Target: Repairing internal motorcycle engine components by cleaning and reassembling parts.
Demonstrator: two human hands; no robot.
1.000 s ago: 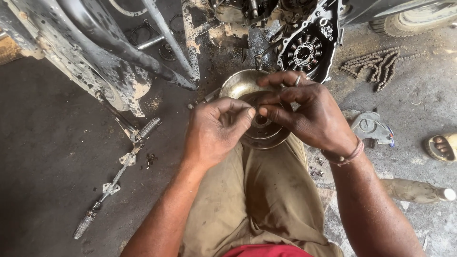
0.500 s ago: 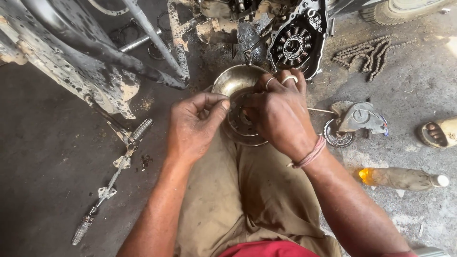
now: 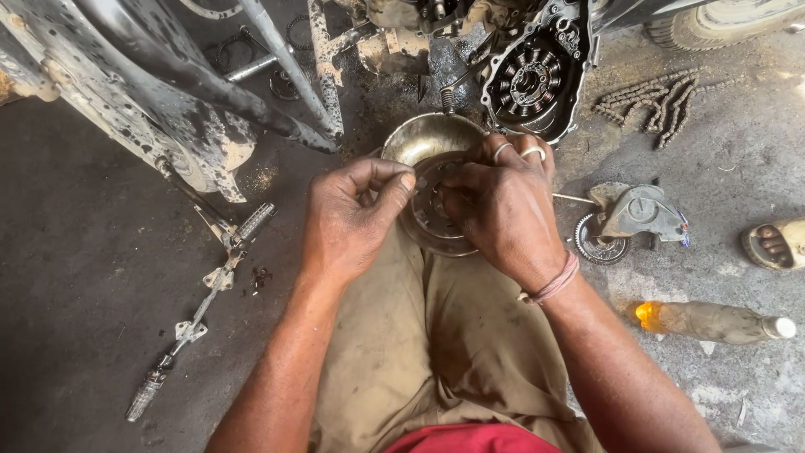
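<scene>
Metal clutch disc point(image 3: 432, 220), round and greasy, is held over the lap between both hands, just in front of a steel bowl point(image 3: 423, 134). Its right rim is grasped by the right hand point(image 3: 503, 210); its left edge is pinched by the left hand point(image 3: 352, 214). A drive chain point(image 3: 654, 101) and a plastic bottle point(image 3: 713, 321) are noted on the floor nearby.

Soft, even daylight, brighter at right; sharp focus, mild wide-angle edge distortion.

Both hands' fingers point(image 3: 394, 186) on round metal disc point(image 3: 436, 220) over steel bowl point(image 3: 423, 134)
</scene>
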